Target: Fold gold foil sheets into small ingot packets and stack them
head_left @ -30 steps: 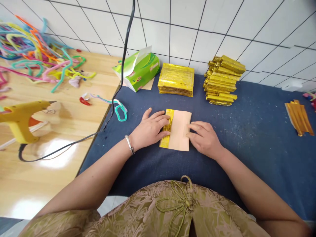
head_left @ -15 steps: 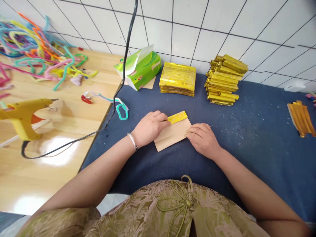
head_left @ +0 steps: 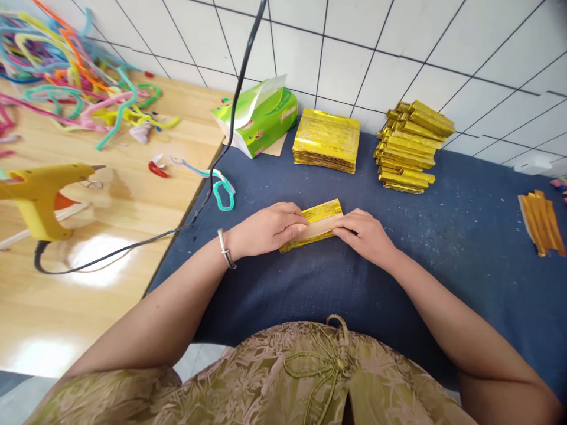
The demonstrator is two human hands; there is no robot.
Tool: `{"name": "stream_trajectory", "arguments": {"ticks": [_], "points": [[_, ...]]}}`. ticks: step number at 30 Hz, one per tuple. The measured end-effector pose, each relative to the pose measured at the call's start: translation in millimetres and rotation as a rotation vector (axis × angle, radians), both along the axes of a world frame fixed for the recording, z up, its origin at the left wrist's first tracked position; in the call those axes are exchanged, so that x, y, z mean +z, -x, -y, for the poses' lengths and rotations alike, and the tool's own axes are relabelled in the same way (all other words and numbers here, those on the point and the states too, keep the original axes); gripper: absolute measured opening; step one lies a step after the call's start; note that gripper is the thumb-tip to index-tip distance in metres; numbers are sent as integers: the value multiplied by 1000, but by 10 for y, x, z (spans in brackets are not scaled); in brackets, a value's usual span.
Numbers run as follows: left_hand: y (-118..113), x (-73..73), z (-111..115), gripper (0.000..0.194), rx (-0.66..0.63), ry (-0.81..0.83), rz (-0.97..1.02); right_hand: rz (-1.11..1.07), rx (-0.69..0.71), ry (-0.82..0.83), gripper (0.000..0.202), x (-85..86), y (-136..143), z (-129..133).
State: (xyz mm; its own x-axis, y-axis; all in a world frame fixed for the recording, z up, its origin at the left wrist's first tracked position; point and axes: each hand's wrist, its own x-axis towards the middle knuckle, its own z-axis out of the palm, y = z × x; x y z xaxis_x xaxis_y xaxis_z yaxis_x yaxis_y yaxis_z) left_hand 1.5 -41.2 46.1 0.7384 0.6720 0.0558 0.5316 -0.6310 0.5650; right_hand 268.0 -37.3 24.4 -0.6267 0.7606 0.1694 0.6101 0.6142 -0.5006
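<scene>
A sheet of gold foil paper with a tan back lies in front of me on the dark blue cloth. Its far and near edges are both folded inward, so a strip of tan shows between two gold bands. My left hand is closed on the left part of the sheet, thumb over the tan strip. At the right end, my right hand pinches the sheet between thumb and fingers. Beyond it stand a stack of flat gold paper and a pile of folded gold strips.
A green tissue pack sits by the tiled wall. A black cord crosses the view to a yellow glue gun on the wooden table. Colourful pipe cleaners lie at the left. Folded orange-gold pieces rest far right.
The sheet's near edge has been folded up, so a second gold band shows and the tan area is narrower. Both hands remain at the two ends of the sheet.
</scene>
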Motion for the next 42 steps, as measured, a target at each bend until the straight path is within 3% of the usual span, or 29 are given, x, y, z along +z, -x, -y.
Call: {"name": "stream_trajectory", "arguments": {"ticks": [6, 18, 21, 27, 32, 36, 42], "points": [[0, 0, -15, 29, 42, 20, 3, 57, -38, -39, 19, -50, 142, -110], [-34, -71, 18, 7, 113, -29, -90, -4, -185, -85, 15, -182, 189, -72], [-42, -64, 41, 12, 155, -43, -130, -7, -208, -90, 16, -191, 191, -62], [-86, -15, 87, 17, 52, -163, -228, 5, -333, -107, 23, -189, 162, -55], [-125, 24, 152, 17, 18, -232, -289, 35, -358, -240, 24, -158, 130, -37], [-140, 51, 187, 15, 11, -256, -317, 119, -281, -341, 22, -121, 146, -4], [-162, 40, 215, 15, 35, -276, -331, 196, 45, -325, 46, -156, 129, -26]]}}
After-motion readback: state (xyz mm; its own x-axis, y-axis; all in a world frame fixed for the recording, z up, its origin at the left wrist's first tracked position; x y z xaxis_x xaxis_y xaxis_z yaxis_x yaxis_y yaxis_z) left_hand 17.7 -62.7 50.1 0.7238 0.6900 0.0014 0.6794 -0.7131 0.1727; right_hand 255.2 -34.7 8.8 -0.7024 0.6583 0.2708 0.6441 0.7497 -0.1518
